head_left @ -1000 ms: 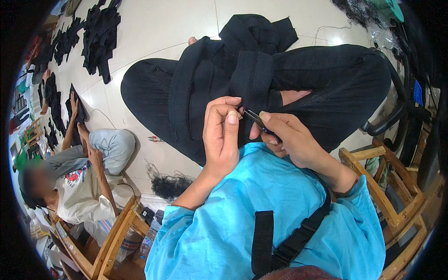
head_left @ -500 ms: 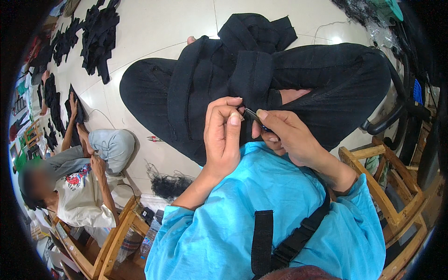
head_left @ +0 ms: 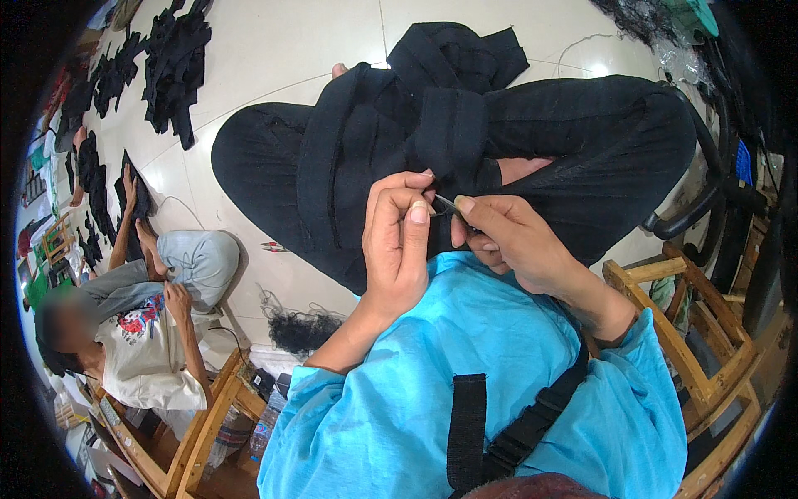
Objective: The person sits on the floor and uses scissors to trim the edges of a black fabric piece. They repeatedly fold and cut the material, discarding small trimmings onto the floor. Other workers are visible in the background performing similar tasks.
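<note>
Black fabric [head_left: 449, 125] with folded strips lies over my crossed legs in black trousers. My left hand [head_left: 399, 237] is closed in a pinch at the near end of the fabric; what its fingertips hold is too small to make out. My right hand [head_left: 515, 249] grips a small dark-and-silver pair of snips [head_left: 449, 208], its thumb on the tool and the tip pointing at my left fingertips.
A co-worker [head_left: 141, 333] sits cross-legged at lower left. Piles of black cloth [head_left: 174, 66] and red-handled snips [head_left: 274, 248] lie on the tiled floor [head_left: 332, 41]. Wooden frames [head_left: 665, 283] stand either side, with a thread tangle [head_left: 307, 333] at left and black tubing [head_left: 706, 191] at right.
The snips in my right hand have shifted slightly among my left fingertips. The co-worker's near hand has risen a little, then lowered slightly, near their knee.
</note>
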{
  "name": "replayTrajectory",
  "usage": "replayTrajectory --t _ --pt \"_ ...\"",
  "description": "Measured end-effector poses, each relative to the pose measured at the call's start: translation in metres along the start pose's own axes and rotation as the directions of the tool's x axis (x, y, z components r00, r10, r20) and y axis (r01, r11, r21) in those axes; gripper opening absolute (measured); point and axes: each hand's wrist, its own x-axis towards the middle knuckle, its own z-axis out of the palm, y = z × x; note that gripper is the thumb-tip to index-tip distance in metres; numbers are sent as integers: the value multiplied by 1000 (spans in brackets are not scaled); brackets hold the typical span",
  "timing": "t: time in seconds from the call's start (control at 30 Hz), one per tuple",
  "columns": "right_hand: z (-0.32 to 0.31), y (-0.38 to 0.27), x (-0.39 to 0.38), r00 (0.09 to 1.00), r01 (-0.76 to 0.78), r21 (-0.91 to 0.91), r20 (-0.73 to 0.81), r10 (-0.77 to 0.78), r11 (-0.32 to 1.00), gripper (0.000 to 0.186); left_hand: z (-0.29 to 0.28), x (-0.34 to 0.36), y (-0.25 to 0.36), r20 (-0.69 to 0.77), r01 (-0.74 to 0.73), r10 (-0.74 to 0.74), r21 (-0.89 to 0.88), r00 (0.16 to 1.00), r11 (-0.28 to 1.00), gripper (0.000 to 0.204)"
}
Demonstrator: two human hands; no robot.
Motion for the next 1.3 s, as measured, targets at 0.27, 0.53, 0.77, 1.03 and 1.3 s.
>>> replayTrajectory --t 0.27,0.53,0.77,1.03,1.3 --pt "0 1 -3 773 452 -545 -156 -615 706 30 3 -1 4 19 149 -149 -253 989 956 18" --pt "-16 2 38 441 401 -891 -17 -898 213 38 2 4 10 22 -29 32 -116 999 993 10" --pt "-30 -26 33 534 351 -724 -366 -762 594 24 -9 3 25 420 -58 -17 166 907 984 15" --pt "-43 -37 24 486 236 -887 -245 -839 396 16 -14 15 48 359 -64 -53 306 932 950 10" --pt "-25 -32 13 475 417 -773 -264 -840 478 29 -19 23 54 89 83 -49 -420 995 904 15"
